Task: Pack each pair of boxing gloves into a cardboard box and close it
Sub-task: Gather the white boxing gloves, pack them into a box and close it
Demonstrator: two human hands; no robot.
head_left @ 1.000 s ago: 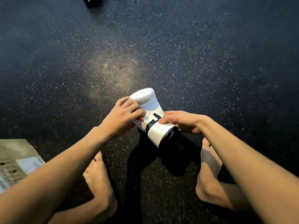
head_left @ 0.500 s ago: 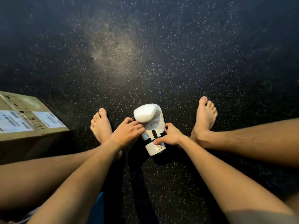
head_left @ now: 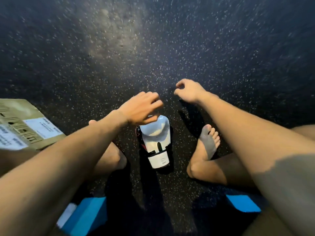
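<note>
A white boxing glove [head_left: 156, 143] with a black strap lies on the dark speckled floor between my bare feet, cuff toward me. A dark red-edged shape, possibly a second glove, shows along its left side. My left hand [head_left: 142, 108] hovers just above the glove's padded end, fingers relaxed, holding nothing. My right hand [head_left: 188, 91] is lifted beyond and to the right of the glove, fingers loosely curled and empty. A closed cardboard box [head_left: 25, 123] with white labels sits at the left edge.
My left foot [head_left: 109, 155] and right foot [head_left: 207, 147] flank the glove on the floor. Blue blocks lie near me at the lower left [head_left: 85, 217] and lower right [head_left: 243, 203]. Dark floor [head_left: 153, 48] stretches ahead.
Both hands have let go of the white glove and lifted away from it; it now lies on the floor. The view has tilted and shifted.
</note>
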